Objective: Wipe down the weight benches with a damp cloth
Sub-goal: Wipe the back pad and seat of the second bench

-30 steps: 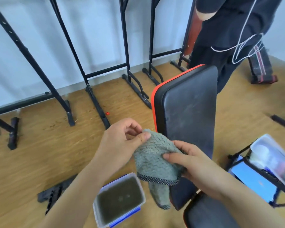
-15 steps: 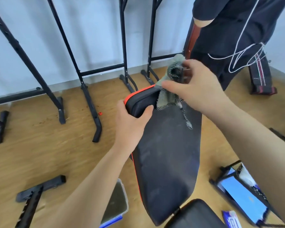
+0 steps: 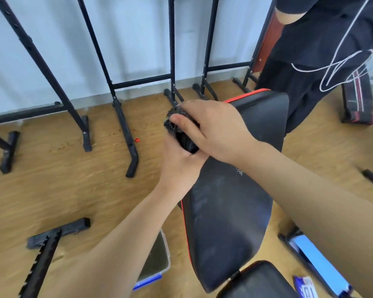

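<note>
1. Both hands meet at the top left corner of the bench pad [image 3: 228,211], near the frame's centre.
2. The right hand [image 3: 215,130] is closed over the cloth [image 3: 173,123], pressing it onto that corner; only a dark, beaded edge of the cloth shows at 9 o'clock of the hand, and a small dangling bit peeks out below the wrist at 5 o'clock.
3. The rest of the cloth is hidden under the palm and fingers, so its colour and folds are hard to make out.
4. The left hand [image 3: 179,164] grips the pad's edge from below, at 7 o'clock of the right hand; its fingertips are hidden behind the pad and the right hand.
5. The pad is black with a red seam, tilted up and away from the camera; its surface looks dusty.
6. A seat pad [image 3: 258,282] lies at 6 o'clock, cut off by the bottom edge.
7. A box [image 3: 157,261] with a blue clasp sits on the floor at 7 o'clock of the pad, mostly hidden by the left forearm; its contents are dark and unclear.
8. Black racks [image 3: 116,82] stand along the wall at 11 o'clock.
9. Another person [image 3: 323,39] in dark clothes stands at 1 o'clock, cut off at the top edge.
</note>
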